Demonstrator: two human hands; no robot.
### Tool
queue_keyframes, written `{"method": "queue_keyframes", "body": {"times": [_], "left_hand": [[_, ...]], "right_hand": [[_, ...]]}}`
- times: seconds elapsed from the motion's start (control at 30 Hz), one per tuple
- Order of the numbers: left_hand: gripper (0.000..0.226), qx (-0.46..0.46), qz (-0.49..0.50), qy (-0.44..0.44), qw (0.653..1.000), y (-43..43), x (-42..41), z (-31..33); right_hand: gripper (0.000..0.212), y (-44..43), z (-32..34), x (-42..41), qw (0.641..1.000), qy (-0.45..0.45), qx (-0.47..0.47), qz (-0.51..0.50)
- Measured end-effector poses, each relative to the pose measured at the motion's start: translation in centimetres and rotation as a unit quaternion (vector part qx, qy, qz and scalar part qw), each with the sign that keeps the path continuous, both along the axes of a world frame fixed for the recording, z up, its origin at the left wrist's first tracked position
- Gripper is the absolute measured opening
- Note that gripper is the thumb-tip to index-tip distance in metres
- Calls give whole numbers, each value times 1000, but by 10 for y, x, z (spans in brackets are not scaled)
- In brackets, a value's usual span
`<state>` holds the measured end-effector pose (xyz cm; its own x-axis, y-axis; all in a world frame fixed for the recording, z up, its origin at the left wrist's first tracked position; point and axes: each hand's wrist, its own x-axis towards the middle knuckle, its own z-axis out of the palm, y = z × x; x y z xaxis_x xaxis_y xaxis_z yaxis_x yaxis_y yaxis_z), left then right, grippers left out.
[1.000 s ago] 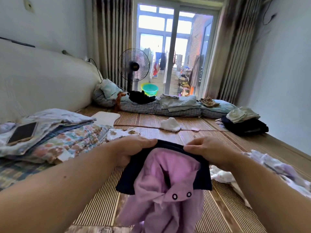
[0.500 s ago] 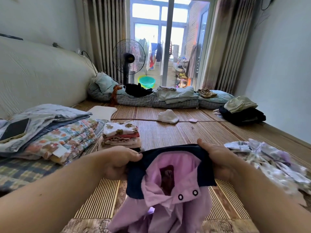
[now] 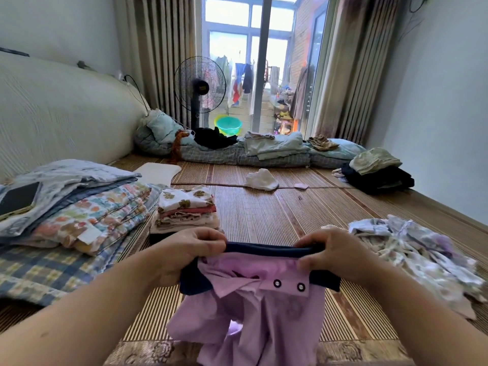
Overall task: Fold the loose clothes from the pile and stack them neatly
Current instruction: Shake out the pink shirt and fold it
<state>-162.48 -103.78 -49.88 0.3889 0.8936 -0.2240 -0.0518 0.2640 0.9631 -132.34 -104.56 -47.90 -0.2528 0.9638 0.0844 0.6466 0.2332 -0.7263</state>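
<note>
Left hand (image 3: 190,250) and right hand (image 3: 335,253) both pinch navy collar of purple shirt (image 3: 253,307), held up near centre, unfolded. Folded stack (image 3: 186,210) done at left. Loose pile (image 3: 412,249) right, still unfolded.

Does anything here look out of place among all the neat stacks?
A crumpled white cloth lies alone on the bamboo mat, away from every stack. A phone also sits atop the folded bedding on the left.

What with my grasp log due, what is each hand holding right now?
Left hand: closed, gripping the navy collar of the purple shirt.
Right hand: closed, gripping the same navy collar.
</note>
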Motion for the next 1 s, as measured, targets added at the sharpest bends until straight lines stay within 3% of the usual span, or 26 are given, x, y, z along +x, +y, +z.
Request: {"method": "queue_keyframes", "body": {"times": [0.07,0.1,0.17,0.2,0.27,0.4,0.47,0.53,0.6,0.67,0.77,0.9,1.0], "left_hand": [[30,104,-2,238,966,-1,2,8],[26,162,7,356,920,0,4,10],[17,291,49,502,813,3,5,12],[11,347,78,529,770,5,5,11],[8,419,123,541,719,12,2,8],[14,432,136,590,668,18,-6,9],[20,424,145,589,673,19,-7,16],[25,364,158,490,776,21,-10,27],[27,298,152,350,875,19,-10,39],[27,289,162,274,903,17,-10,50],[34,335,180,268,885,17,-7,75],[31,473,168,360,787,18,-7,124],[27,506,155,400,748,32,-11,152]], "right_hand": [[21,1,0,1,995,-100,16,0],[18,3,-1,1,991,-132,31,1],[13,7,-4,2,973,-215,87,5],[14,8,-5,2,959,-256,118,6],[18,10,-4,2,951,-268,152,-3],[28,12,1,-4,983,-94,142,-65],[25,14,7,-8,983,84,105,-127],[24,16,15,-13,957,248,46,-143],[24,20,24,-15,932,330,30,-144],[22,26,38,-15,925,349,53,-140],[22,29,67,-18,927,334,125,-118],[24,26,112,-14,932,285,201,-96],[14,31,138,-2,947,248,194,-63]]}}
